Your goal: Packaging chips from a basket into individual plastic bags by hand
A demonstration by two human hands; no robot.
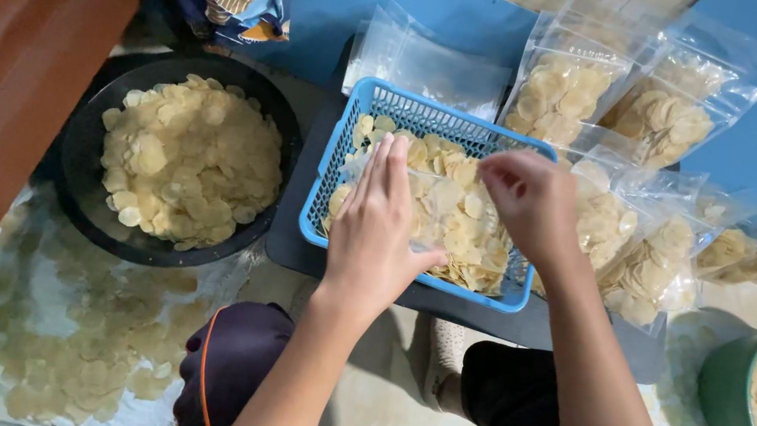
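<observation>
Head view: we are laying our left hand (376, 228) flat, fingers extended, over the blue basket (351, 133) of chips, perhaps pressing a clear bag (374, 174); our right hand (532, 202), equally near, is pinching chips (454, 245).

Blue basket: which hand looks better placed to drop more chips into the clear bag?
Probably the right hand: it hovers bunched above the chips in the blue basket, apparently pinching some. The left hand lies flat, seemingly steadying the clear bag.
</observation>
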